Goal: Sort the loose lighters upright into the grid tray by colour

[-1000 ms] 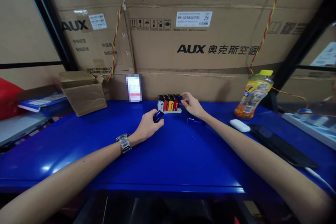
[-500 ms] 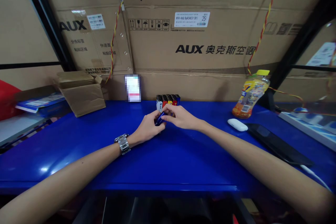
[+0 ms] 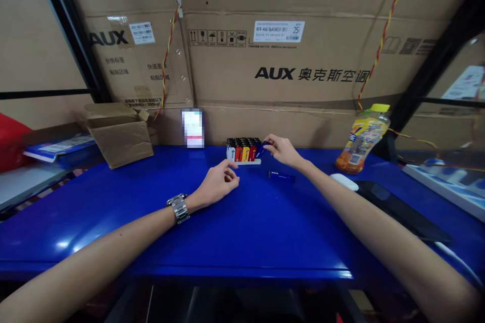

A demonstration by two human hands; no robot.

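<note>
Pinched between the fingers of my right hand [image 3: 281,150] is a blue lighter [image 3: 261,149], tilted against the right end of a rack of lighters [image 3: 242,153]. Rows of white, red and yellow lighters with black tops stand upright in its white tray [image 3: 253,163]. A second blue lighter [image 3: 281,177] lies flat on the table, below my right hand. My left hand [image 3: 219,182], with a metal watch [image 3: 178,208] at the wrist, rests in front of the tray; its fingers are loosely curled, apart and hold nothing.
On the blue table [image 3: 242,232] an open cardboard box [image 3: 121,139] stands left and a phone with a blurred screen [image 3: 193,128] at the back. To the right are a drink bottle [image 3: 361,141], a white earbud case [image 3: 344,181] and a black device [image 3: 401,210] with a white cable.
My hands have come apart. The right one moved right with a blue lighter to the tray's end, while the left stayed and no longer holds it. The lighter lying on the table now shows.
</note>
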